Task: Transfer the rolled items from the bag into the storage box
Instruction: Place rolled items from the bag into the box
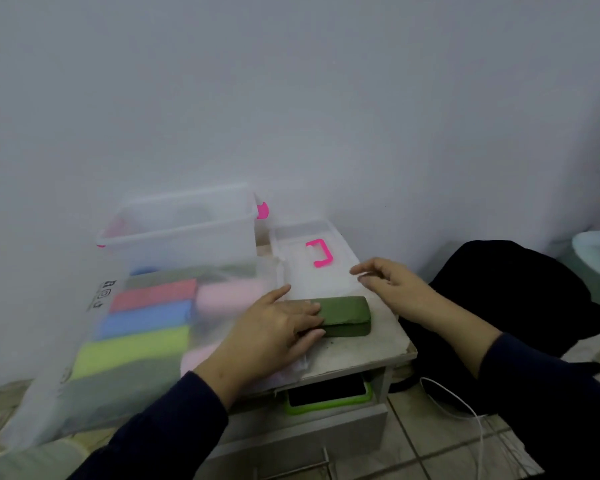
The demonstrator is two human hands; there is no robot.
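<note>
We see a dark green roll [343, 316] lying on the grey cabinet top [378, 344], just right of the frosted bag [94, 341], whose mouth faces it. Inside the bag lie red [155, 294], blue [144, 320] and lime [132, 351] rolls, with pink ones [229, 296] beside them. Far left stands the clear storage box [187, 230] with pink latches; its lid [312, 258], pink handle up, lies flat to the right of it, just beyond the green roll. Nothing stands between roll and box except the bag's edge. Our left hand [274, 330] rests flat on the roll's left end, fingers [309, 310] together and pressing down on it, not wrapped round. Our right hand [392, 285] hovers over the lid's near edge, fingers loosely spread, holding nothing. A black cloth heap [499, 289] sits to the right.
</note>
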